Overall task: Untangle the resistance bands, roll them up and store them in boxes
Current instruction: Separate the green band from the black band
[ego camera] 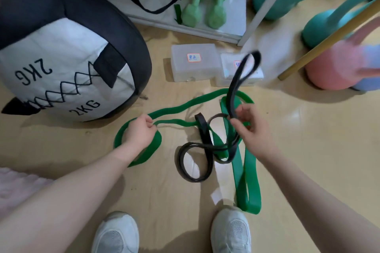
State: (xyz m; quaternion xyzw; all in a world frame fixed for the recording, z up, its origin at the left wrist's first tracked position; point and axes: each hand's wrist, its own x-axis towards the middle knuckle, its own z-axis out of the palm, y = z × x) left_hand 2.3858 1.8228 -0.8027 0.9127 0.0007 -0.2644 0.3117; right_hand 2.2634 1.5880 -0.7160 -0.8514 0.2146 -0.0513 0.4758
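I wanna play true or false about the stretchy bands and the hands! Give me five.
1. The left hand grips the green band. True.
2. The right hand holds the green dumbbells. False: it pinches the black band; the dumbbells sit on a shelf.
3. The bands are rolled up. False: they lie tangled together.
4. Two clear boxes stand on the floor. True.
5. The big ball says 5KG. False: 2KG.

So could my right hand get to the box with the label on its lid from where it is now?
Probably yes. The box sits on open floor beyond the right hand, nothing between, but the fingers are pinching the black band, so let go first.
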